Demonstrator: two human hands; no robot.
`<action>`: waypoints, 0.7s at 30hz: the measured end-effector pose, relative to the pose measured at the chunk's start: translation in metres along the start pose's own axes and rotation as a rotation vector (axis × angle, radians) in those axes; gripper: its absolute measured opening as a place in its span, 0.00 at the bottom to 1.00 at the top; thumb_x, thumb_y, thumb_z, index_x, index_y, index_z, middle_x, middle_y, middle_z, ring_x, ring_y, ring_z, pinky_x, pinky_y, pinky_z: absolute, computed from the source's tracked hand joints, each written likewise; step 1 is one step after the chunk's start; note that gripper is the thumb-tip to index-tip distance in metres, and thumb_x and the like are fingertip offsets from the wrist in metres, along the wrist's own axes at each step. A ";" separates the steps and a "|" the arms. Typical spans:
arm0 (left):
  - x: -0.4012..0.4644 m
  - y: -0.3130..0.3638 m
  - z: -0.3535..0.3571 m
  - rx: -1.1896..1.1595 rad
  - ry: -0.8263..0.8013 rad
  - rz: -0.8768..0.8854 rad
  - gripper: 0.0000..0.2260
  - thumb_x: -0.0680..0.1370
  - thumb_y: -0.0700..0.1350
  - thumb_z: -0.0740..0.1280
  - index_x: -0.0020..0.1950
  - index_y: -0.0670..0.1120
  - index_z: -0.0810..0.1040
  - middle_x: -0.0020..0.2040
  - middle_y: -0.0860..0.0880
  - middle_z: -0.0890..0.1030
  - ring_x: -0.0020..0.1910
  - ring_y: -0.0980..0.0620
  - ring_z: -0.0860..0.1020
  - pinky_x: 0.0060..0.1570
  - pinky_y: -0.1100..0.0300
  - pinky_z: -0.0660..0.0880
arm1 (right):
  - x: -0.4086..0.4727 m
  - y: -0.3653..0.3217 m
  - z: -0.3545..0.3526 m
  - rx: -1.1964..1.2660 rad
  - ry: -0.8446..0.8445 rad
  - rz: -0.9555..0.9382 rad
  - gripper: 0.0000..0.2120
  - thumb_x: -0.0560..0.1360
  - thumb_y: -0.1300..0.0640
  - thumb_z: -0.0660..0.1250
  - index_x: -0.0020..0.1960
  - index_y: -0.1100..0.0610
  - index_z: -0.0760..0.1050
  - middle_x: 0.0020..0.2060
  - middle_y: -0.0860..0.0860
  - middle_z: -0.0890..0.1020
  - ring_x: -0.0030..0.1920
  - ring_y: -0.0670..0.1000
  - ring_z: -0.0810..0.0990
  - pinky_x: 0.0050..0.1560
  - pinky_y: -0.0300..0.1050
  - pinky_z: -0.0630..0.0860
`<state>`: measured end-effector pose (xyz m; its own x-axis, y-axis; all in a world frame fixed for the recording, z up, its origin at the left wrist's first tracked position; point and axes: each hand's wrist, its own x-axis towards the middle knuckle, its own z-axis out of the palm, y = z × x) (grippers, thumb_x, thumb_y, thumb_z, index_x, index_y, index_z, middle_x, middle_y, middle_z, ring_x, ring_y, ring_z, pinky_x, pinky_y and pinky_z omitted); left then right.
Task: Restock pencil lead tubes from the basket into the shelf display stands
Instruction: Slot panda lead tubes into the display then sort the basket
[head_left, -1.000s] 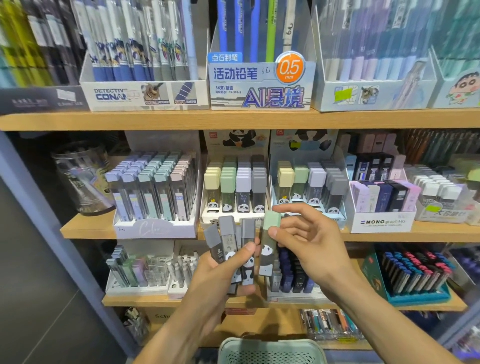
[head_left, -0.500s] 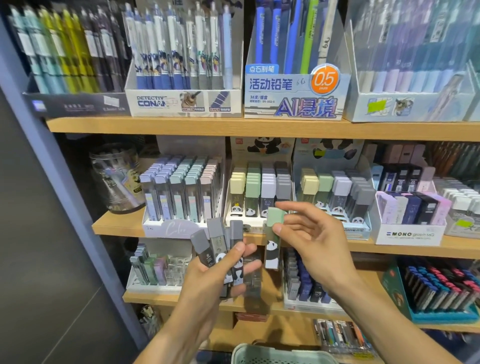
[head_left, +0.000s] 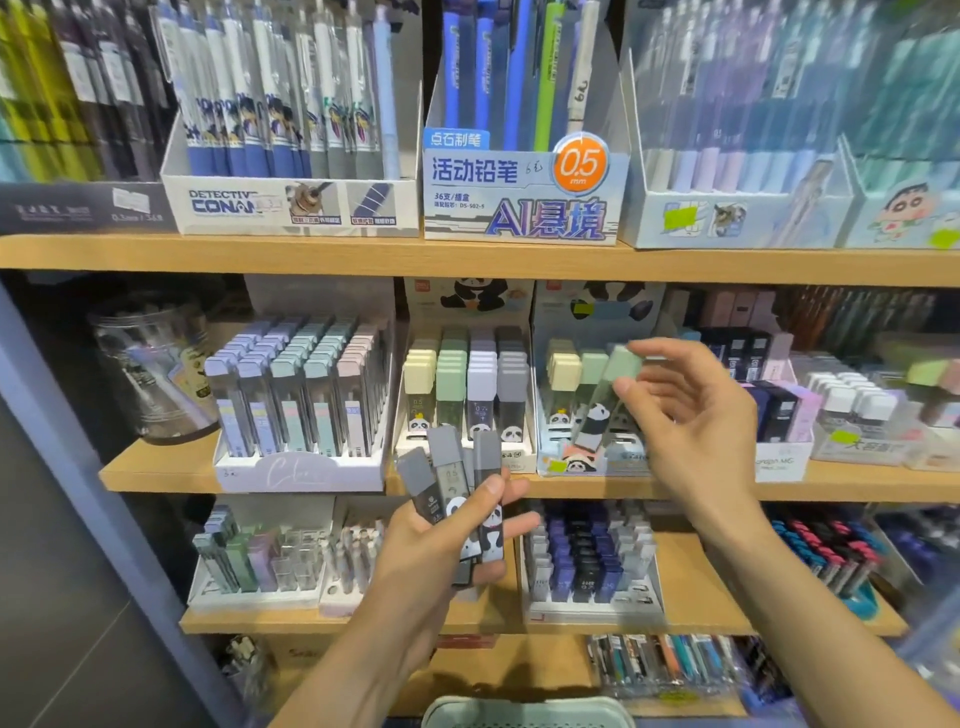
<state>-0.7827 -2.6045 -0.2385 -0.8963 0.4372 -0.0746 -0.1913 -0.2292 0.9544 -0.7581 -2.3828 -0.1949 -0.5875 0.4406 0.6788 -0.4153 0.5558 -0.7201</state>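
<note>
The right hand (head_left: 691, 415) pinches a green-capped panda lead tube (head_left: 605, 400), tilted, in front of the right panda display stand (head_left: 558, 462) on the middle shelf (head_left: 161, 470); whether it touches a slot is unclear. The left hand (head_left: 441, 540) grips a fan of grey-capped lead tubes (head_left: 452, 478) lower down. The basket (head_left: 524, 712) rim shows at the bottom edge

Light wooden shelves (head_left: 311, 257) fill the view, one above another, packed with stationery. At the left a grey-blue upright post (head_left: 78, 467) slants beside a dark grey wall panel (head_left: 47, 597). The light is even and soft.
</note>
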 end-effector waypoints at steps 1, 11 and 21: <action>0.001 -0.001 0.004 0.008 -0.019 -0.005 0.14 0.80 0.50 0.69 0.66 0.50 0.81 0.57 0.51 0.87 0.55 0.49 0.86 0.43 0.55 0.79 | 0.003 0.001 -0.002 -0.031 0.008 -0.038 0.12 0.77 0.62 0.74 0.59 0.53 0.80 0.49 0.47 0.84 0.51 0.47 0.83 0.53 0.39 0.81; 0.010 -0.006 0.019 0.033 -0.068 -0.046 0.13 0.81 0.49 0.68 0.66 0.50 0.81 0.57 0.51 0.87 0.56 0.49 0.86 0.44 0.54 0.76 | 0.009 0.016 0.001 -0.206 -0.096 -0.216 0.09 0.80 0.62 0.70 0.59 0.53 0.80 0.50 0.44 0.84 0.52 0.42 0.83 0.53 0.37 0.80; 0.007 -0.007 0.018 0.023 -0.080 -0.070 0.14 0.80 0.49 0.69 0.65 0.49 0.82 0.57 0.49 0.87 0.56 0.48 0.86 0.43 0.55 0.75 | 0.012 0.024 0.003 -0.489 -0.077 -0.420 0.13 0.78 0.66 0.71 0.62 0.57 0.80 0.52 0.51 0.78 0.44 0.47 0.76 0.42 0.43 0.77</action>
<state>-0.7810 -2.5843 -0.2403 -0.8459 0.5199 -0.1187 -0.2421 -0.1761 0.9541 -0.7777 -2.3664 -0.2042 -0.4997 0.0735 0.8631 -0.2671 0.9347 -0.2343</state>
